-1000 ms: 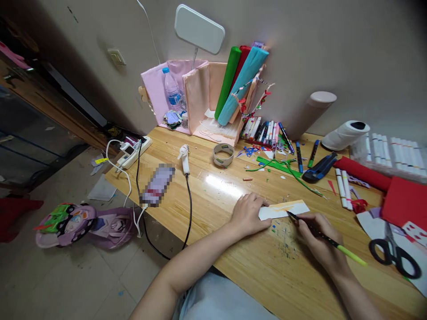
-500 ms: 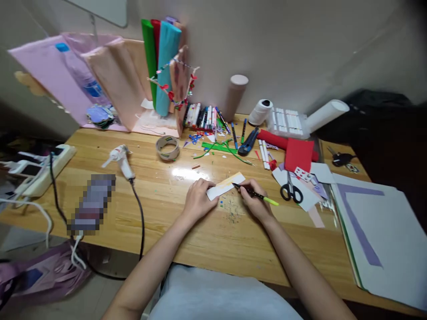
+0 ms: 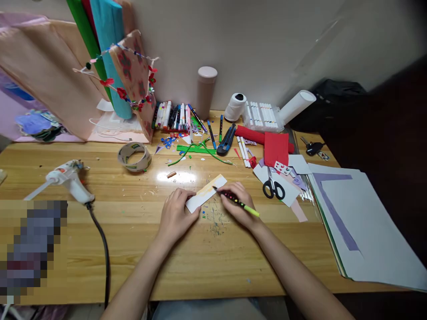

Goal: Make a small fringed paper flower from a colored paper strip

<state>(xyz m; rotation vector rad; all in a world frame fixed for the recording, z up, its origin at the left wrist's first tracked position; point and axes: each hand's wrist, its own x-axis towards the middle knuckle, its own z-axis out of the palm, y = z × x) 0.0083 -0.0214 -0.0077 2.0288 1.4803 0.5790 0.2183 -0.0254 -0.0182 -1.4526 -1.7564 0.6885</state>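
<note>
A white paper strip (image 3: 202, 198) with a pale yellow-orange upper edge lies slanted on the wooden desk. Its lower left end is held down by my left hand (image 3: 176, 211), thumb below and fingers above. My right hand (image 3: 238, 204) grips a marker pen (image 3: 236, 200), black with coloured dots and a yellow-green end. The pen's dark tip is at the strip near its right end; whether it touches the paper I cannot tell. Small coloured specks and scratches (image 3: 216, 224) mark the desktop just below the strip.
A tape roll (image 3: 134, 158) and glue gun (image 3: 71, 180) with black cable lie left. Behind are a utility knife (image 3: 227, 140), green strip (image 3: 196, 150) and several markers (image 3: 171, 116). Scissors (image 3: 273, 189), red paper (image 3: 276, 149) and large white sheets (image 3: 367, 213) are at right.
The view has swung to the right and closer, so the desk things appear shifted left. Both hands keep their hold on the strip and the marker pen.
</note>
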